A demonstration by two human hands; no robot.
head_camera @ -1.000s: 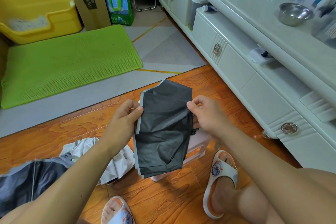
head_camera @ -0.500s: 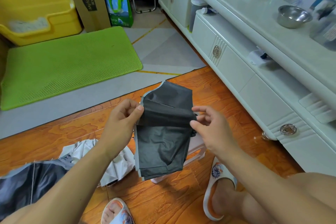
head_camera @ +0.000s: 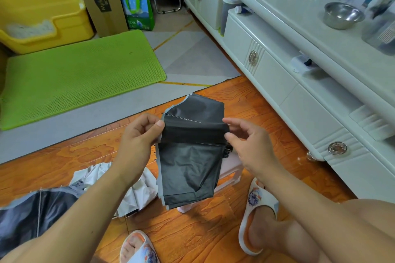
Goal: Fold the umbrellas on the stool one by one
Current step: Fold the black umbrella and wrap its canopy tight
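Head view
Black umbrella (head_camera: 190, 156): held up over the wooden floor (head_camera: 205, 232), its folded canopy hanging down in front of the pale stool (head_camera: 229, 174).
Left hand (head_camera: 139, 139): the canopy's left edge is pinched between thumb and curled fingers.
Right hand (head_camera: 250, 145): seen at the canopy's right edge with fingers loosely spread; whether cloth is touched cannot be told.
Second umbrella (head_camera: 42, 211): left lying unfolded on the floor at lower left.
Green mat (head_camera: 81, 74): laid well beyond.

Bare forearms; white slippers (head_camera: 259, 203) with what look like printed orange-blue patterns.
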